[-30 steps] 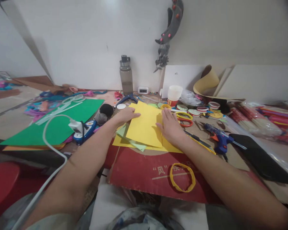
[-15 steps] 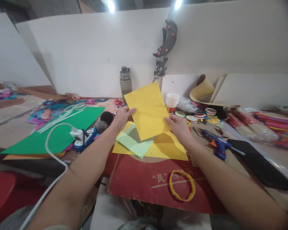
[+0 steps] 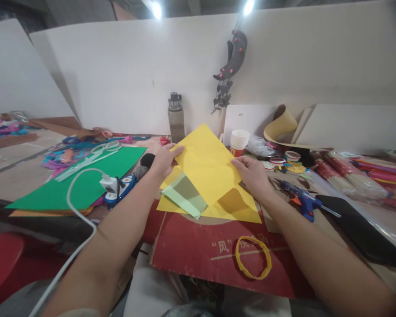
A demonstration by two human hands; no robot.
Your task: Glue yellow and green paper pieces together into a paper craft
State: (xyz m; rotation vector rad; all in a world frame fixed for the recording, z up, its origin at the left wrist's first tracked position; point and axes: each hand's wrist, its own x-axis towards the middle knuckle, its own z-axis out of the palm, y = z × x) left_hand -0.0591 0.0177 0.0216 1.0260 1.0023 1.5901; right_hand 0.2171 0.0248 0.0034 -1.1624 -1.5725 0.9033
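A yellow sheet (image 3: 208, 163) is held up between both hands, turned so that one corner points up. My left hand (image 3: 167, 161) pinches its left corner between thumb and fingers. At its right corner, my right hand (image 3: 251, 174) grips it the same way. Below, light green paper (image 3: 185, 196) lies on more yellow paper (image 3: 242, 213), partly hidden by the held sheet. Both rest at the back of a red board (image 3: 191, 244) with printed characters. A yellow ring (image 3: 268, 259) lies flat on the board's front right.
Green sheets (image 3: 75, 189) and a power strip (image 3: 120, 192) with a white cable are on the left. A bottle (image 3: 176, 119) and paper cups (image 3: 239, 140) stand behind. To the right lie a blue glue gun (image 3: 305, 202) and a black slab (image 3: 356, 229).
The held yellow sheet has turned further onto its corner and sits slightly lower, uncovering less of the paper at the right. Both hands still grip it.
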